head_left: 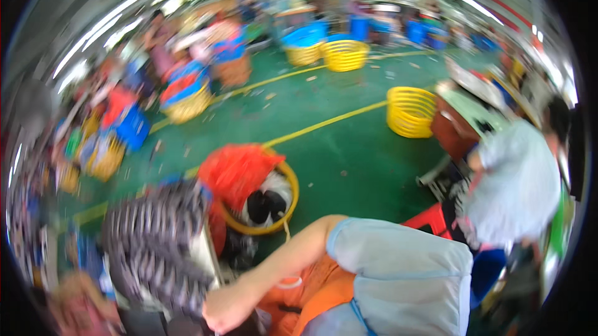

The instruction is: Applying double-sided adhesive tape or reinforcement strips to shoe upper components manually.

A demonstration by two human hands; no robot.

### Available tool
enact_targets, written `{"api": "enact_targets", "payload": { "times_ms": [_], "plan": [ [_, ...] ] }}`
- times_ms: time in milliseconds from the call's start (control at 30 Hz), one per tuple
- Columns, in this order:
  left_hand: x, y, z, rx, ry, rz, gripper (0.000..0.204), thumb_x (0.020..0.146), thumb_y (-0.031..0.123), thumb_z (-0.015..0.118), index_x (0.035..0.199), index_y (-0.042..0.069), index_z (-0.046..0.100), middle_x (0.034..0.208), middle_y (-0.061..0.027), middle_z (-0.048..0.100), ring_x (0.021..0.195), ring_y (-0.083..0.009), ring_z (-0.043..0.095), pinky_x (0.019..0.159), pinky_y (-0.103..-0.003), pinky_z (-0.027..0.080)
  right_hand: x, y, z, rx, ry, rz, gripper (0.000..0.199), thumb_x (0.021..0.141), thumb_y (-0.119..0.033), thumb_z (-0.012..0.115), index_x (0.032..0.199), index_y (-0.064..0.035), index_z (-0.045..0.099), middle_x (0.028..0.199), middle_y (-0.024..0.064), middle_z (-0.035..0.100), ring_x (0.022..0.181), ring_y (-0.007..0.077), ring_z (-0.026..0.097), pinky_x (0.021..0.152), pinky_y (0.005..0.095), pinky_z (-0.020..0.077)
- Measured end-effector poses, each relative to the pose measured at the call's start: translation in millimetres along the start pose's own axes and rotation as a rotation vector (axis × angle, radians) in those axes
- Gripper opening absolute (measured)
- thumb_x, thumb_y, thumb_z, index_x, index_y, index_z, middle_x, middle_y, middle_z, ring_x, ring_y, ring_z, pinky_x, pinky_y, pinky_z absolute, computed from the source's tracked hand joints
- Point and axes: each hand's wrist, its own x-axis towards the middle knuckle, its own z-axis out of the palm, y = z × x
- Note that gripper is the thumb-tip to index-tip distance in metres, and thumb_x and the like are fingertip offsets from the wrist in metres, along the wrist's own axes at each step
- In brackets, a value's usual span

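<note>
My right arm, in a light blue sleeve, reaches down to the left across an orange apron. Low in the picture, my right hand (229, 308) is bent downward; its fingers are hidden and blurred, so a grip cannot be made out. Close beside it on the left is grey-and-black striped cloth (156, 230); I cannot tell whether someone wears it. Beyond the forearm stands a round yellow basket (294, 189), with a red plastic bag (240, 171) and black and white items in it. My left hand does not show.
On the right, a person in a light blue top (514, 180) sits near a worktable (470, 108). A yellow slatted basket (411, 112) stands on the green floor (339, 171). More baskets and blue-lined bins (346, 56) line the far side, with blurred people at left.
</note>
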Motion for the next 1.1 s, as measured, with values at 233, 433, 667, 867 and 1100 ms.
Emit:
{"api": "enact_targets", "payload": {
  "times_ms": [233, 433, 667, 867, 1100],
  "plan": [
    [46, 7, 26, -0.695, -0.168, -0.184, 0.036, 0.087, -0.005, 0.064, 0.123, -0.005, 0.063, 0.114, -0.0118, 0.069, 0.105, -0.0156, 0.064, 0.093, -0.029, 0.051, 16, 62, 18, 0.423, -0.068, -0.021, 0.026, 0.087, -0.031, 0.064, 0.083, -0.0060, 0.071, 0.084, 0.0160, 0.066, 0.083, 0.0348, 0.066, 0.073, 0.0445, 0.0523],
    [41, -3, 15, -0.690, -0.174, -0.296, 0.050, 0.081, -0.005, 0.070, 0.130, -0.006, 0.059, 0.095, -0.0016, 0.067, 0.079, -0.0035, 0.059, 0.068, -0.022, 0.049, 59, 86, 32, 0.461, -0.208, 0.027, 0.017, 0.090, -0.015, 0.068, 0.092, 0.0021, 0.070, 0.088, 0.0116, 0.067, 0.081, 0.0237, 0.065, 0.073, 0.0337, 0.0508],
    [33, 9, 11, -0.665, -0.154, -0.385, 0.053, 0.086, 0.001, 0.071, 0.135, -0.007, 0.055, 0.095, -0.0027, 0.068, 0.081, -0.0021, 0.058, 0.069, -0.020, 0.049, 76, 96, 43, 0.486, -0.252, -0.029, 0.020, 0.090, -0.018, 0.068, 0.092, 0.0021, 0.069, 0.084, 0.0135, 0.064, 0.077, 0.0285, 0.064, 0.068, 0.0367, 0.0487],
    [35, 15, 25, -0.480, -0.006, -0.330, 0.040, 0.096, 0.006, 0.060, 0.135, -0.003, 0.059, 0.105, -0.0065, 0.072, 0.093, -0.0063, 0.061, 0.082, -0.024, 0.051, 68, 93, 48, 0.425, -0.158, 0.061, 0.020, 0.090, -0.019, 0.068, 0.092, 0.0008, 0.070, 0.085, 0.0148, 0.064, 0.074, 0.0304, 0.065, 0.067, 0.0371, 0.0500],
    [30, 32, 20, -0.468, 0.051, -0.445, 0.039, 0.096, 0.005, 0.059, 0.135, 0.000, 0.060, 0.100, -0.0012, 0.069, 0.085, -0.0040, 0.057, 0.077, -0.023, 0.049, 51, 99, 48, 0.724, 0.123, 0.269, 0.017, 0.096, -0.017, 0.067, 0.090, -0.0009, 0.069, 0.087, 0.0120, 0.068, 0.065, 0.0121, 0.062, 0.060, 0.0261, 0.0476]
  ]
}}
